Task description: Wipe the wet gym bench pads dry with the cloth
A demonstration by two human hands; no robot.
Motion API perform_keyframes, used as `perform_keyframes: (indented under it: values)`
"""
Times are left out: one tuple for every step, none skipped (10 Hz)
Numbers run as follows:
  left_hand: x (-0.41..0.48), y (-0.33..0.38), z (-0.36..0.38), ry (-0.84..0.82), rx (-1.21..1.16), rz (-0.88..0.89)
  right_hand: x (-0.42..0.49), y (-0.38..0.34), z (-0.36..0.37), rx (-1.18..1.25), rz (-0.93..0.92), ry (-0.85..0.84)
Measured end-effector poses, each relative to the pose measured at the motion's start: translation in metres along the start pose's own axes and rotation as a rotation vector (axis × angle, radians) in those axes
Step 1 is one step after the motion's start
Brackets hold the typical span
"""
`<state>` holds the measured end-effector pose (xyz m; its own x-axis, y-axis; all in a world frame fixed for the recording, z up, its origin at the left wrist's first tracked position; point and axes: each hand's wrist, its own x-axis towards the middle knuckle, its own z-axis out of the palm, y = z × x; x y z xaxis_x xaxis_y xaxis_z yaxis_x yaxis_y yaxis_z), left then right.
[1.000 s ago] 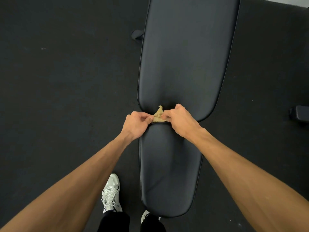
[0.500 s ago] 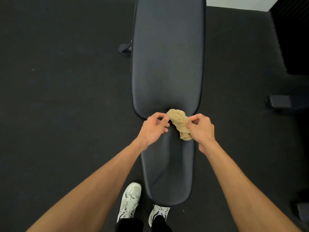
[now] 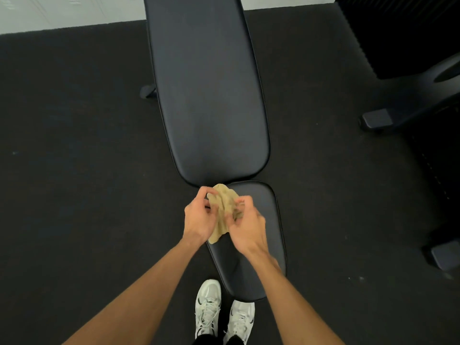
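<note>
A tan cloth (image 3: 224,207) is bunched between both hands, lifted a little above the near seat pad (image 3: 263,235) close to the gap between the pads. My left hand (image 3: 199,217) grips its left side and my right hand (image 3: 246,227) grips its right side. A loose end of the cloth hangs down between the wrists. The long black back pad (image 3: 209,95) stretches away from me beyond the gap. Both pads are dark and smooth; I cannot make out wet patches.
Black rubber flooring surrounds the bench. A bench foot (image 3: 148,92) sticks out at the left. Dark machine legs and feet (image 3: 377,119) stand at the right, another foot (image 3: 444,256) nearer. My white shoes (image 3: 224,312) stand by the seat's near end. A white wall (image 3: 69,11) lies far left.
The cloth came out of the gap between the pads and is now lifted and bunched in both hands nearer to me. The view has tilted up, showing more of the back pad and the wall.
</note>
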<state>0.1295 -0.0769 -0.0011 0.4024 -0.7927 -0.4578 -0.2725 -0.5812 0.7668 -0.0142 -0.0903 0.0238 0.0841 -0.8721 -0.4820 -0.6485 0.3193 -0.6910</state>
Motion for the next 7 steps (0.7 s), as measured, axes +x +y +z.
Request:
perform_keyframes:
  values:
    - [-0.004, -0.016, 0.001, -0.056, 0.158, 0.081, 0.000, 0.012, 0.008, -0.049, -0.070, -0.033]
    - [-0.006, -0.027, 0.006, -0.114, 0.226, 0.123, 0.004, 0.023, 0.013, -0.116, -0.083, -0.052]
    - [-0.009, -0.031, 0.009, -0.112, 0.258, 0.158, 0.006, 0.026, 0.020, -0.149, -0.101, -0.058]
    - [-0.007, -0.033, 0.009, -0.033, 0.387, 0.213, 0.009, 0.026, 0.025, -0.148, -0.106, -0.046]
    - [-0.008, -0.030, 0.008, -0.032, 0.407, 0.208, 0.008, 0.023, 0.025, -0.147, -0.099, -0.038]
    - [-0.010, -0.020, 0.005, -0.062, 0.494, 0.215, 0.006, 0.016, 0.015, -0.101, -0.079, -0.051]
    - [-0.020, -0.012, -0.001, -0.065, 0.499, 0.235, -0.012, 0.015, -0.003, -0.057, -0.088, -0.022]
